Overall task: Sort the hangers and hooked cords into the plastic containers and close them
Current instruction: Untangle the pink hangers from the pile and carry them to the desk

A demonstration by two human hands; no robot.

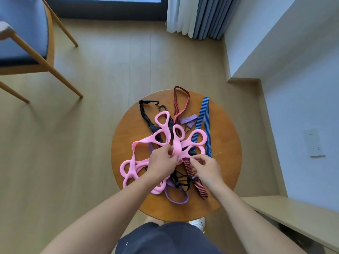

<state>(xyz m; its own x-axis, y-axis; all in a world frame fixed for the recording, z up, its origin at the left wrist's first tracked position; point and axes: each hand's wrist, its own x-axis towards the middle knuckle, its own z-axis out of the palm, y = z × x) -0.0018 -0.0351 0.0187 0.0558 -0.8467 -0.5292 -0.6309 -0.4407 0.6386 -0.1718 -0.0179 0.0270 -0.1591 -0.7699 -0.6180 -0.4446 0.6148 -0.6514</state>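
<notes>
A tangle of pink loop-shaped hangers [165, 132] lies on a round wooden table [225, 136], mixed with hooked elastic cords: a black one [145, 114], a red-and-black striped one [180, 105], a blue striped one [202, 118] and a purple one [176, 197]. My left hand [162, 163] grips the pink hangers where their bands meet in the middle of the pile. My right hand [206, 168] pinches the pink band just to the right, above the lower stretch of red striped cord [197, 184]. No plastic container is in view.
The table stands on a light wooden floor. A wooden chair with a blue seat [23, 33] is at the far left. Curtains [194, 15] hang at the back. A white wall and a low beige ledge [286, 211] close off the right side.
</notes>
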